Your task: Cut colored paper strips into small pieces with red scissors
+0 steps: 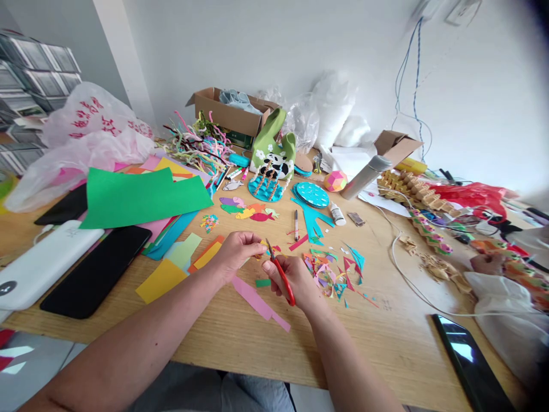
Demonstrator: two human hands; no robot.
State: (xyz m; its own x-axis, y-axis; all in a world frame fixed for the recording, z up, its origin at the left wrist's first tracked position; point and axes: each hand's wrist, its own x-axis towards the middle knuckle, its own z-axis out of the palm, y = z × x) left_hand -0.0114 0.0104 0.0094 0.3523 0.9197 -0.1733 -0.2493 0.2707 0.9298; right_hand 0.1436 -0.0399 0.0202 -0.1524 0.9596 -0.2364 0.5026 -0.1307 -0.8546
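My right hand (pixel 295 278) is wrapped round a pair of red-handled scissors (pixel 285 279), blades pointing up and away from me. Close to the blade tips, my left hand (pixel 237 252) pinches with thumb and forefinger; whatever it holds is too small to make out. Below the hands lie a pink paper strip (pixel 253 297) and a small green paper piece (pixel 263 283). Many coloured paper scraps (pixel 328 272) are scattered right of the scissors. Beyond my hands rest paper fish cut-outs (pixel 249 210) and a little heap of coloured paper bits (pixel 209 223).
Coloured paper sheets (pixel 146 197), a white power bank (pixel 47 263) and a black phone (pixel 96 272) cover the left. Behind stand a green panda bag (pixel 274 149) and a cardboard box (pixel 227 111). A thermos (pixel 366 177), a white cable (pixel 394 252) and another phone (pixel 469 360) are right.
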